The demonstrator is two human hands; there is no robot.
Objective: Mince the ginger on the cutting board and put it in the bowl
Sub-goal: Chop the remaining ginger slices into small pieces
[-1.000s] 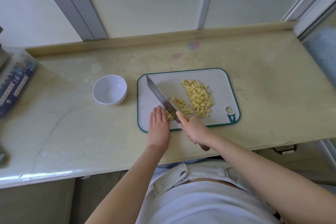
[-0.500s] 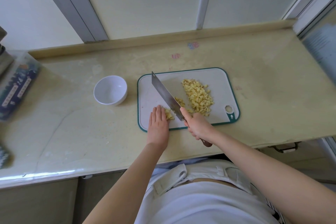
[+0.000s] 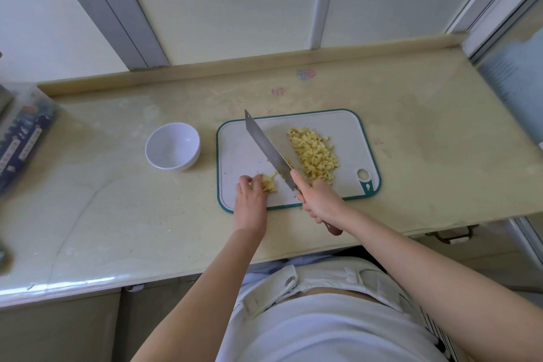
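Steel knife is hanging in my right hand's closed grip, blade just right of the ginger strips my left hand is pinning on the board's near-left part.

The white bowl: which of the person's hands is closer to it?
Left. The left hand rests on the cutting board's near-left corner, on the side facing the white bowl. The right hand, gripping the knife, is farther right.
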